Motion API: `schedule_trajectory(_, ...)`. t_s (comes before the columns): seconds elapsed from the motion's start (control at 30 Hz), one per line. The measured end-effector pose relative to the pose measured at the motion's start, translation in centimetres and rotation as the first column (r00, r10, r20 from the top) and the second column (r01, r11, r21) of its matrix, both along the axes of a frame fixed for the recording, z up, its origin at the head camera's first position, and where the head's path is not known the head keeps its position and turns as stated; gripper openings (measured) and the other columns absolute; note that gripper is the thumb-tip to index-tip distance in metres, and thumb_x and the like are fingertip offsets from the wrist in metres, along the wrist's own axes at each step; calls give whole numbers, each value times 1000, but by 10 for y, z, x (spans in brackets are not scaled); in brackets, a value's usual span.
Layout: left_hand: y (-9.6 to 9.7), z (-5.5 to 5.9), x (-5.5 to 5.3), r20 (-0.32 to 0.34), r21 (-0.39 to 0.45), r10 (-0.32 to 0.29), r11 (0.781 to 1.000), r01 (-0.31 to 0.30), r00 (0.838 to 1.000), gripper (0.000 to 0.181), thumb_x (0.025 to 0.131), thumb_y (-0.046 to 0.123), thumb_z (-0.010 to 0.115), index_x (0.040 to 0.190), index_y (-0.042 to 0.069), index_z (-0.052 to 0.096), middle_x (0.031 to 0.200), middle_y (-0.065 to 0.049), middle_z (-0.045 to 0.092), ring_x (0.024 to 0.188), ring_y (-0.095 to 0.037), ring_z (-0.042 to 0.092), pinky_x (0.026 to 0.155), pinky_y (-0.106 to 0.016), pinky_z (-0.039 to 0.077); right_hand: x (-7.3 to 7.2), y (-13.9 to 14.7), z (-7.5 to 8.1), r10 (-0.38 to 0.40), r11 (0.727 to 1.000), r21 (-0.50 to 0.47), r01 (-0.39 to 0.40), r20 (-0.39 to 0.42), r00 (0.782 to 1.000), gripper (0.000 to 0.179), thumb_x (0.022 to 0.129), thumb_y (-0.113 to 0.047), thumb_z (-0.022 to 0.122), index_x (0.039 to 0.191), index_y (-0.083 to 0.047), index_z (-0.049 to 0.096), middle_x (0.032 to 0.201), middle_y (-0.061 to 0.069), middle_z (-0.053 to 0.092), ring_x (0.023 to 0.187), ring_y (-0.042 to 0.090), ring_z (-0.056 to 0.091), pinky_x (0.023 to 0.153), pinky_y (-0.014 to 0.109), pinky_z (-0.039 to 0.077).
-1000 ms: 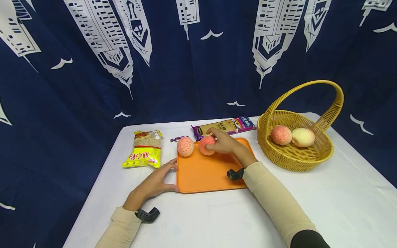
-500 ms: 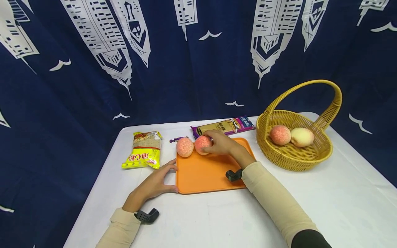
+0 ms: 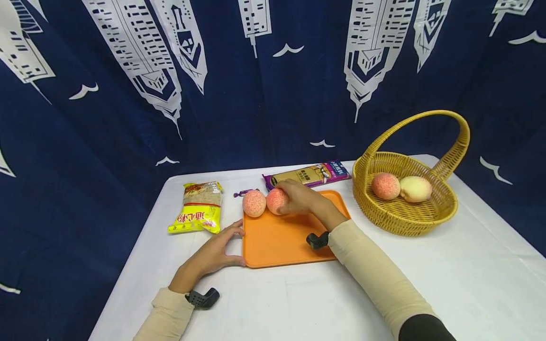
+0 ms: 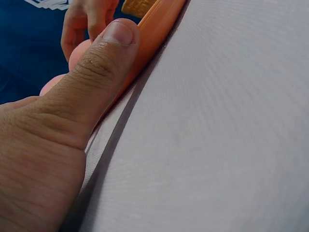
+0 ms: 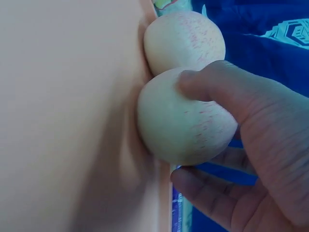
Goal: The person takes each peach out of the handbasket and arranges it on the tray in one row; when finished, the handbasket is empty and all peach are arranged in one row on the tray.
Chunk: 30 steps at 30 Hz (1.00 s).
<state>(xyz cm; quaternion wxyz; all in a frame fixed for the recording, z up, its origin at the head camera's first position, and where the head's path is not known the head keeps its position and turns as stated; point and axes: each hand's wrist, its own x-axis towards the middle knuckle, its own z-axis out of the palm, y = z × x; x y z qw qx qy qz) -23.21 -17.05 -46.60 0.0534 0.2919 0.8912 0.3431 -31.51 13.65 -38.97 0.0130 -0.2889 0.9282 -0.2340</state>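
My right hand (image 3: pixel 297 197) holds a pink speckled peach (image 3: pixel 276 201) at the back of an orange tray (image 3: pixel 281 244). In the right wrist view the thumb lies over this peach (image 5: pixel 183 121) and the fingertips reach under its other side. A second peach (image 3: pixel 254 203) sits against it at the tray's back left corner. My left hand (image 3: pixel 215 253) rests along the tray's left side, thumb by the front corner and fingers spread farther up the edge. In the left wrist view its thumb (image 4: pixel 104 63) lies extended by the tray rim (image 4: pixel 161 21).
A yellow wicker basket (image 3: pixel 405 227) with a tall handle stands right, holding a peach (image 3: pixel 386 185) and a pale yellow fruit (image 3: pixel 415 189). Behind the tray lie a purple-and-gold packet (image 3: pixel 307 175) and a small purple-wrapped candy (image 3: pixel 244 192). A yellow food bag (image 3: pixel 198 207) lies left.
My right hand has moved slightly left with its peach, which now sits against the other one. The left hand stays at the tray's edge.
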Motion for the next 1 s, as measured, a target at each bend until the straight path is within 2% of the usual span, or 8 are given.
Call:
schedule_trajectory(0.23,1,1,0,9,-22,11,1000,-10,1000,73,71,49,88,129,21,56,163,-3,33,148,-23,31,120,-44,27,3,-5,9,-23,998,62,22,17,1000,67,82,-26,86,137,-2,56,130,16,58,114,30,55,107,44,46)
schedule_trajectory(0.8,1,0,2,15,-27,8,1000,-8,1000,73,71,51,88,129,21,56,162,-2,33,148,-23,32,120,-45,28,3,-5,-2,-27,999,28,27,3,1000,68,82,-22,86,138,1,55,134,19,57,118,31,56,108,44,46)
schedule_trajectory(1.0,2,1,0,12,-32,17,999,-17,1000,72,71,50,88,130,21,56,162,-2,34,147,-23,32,120,-45,28,5,-8,1,-63,996,58,62,7,998,78,83,-24,84,146,3,47,139,22,53,121,33,54,110,45,44)
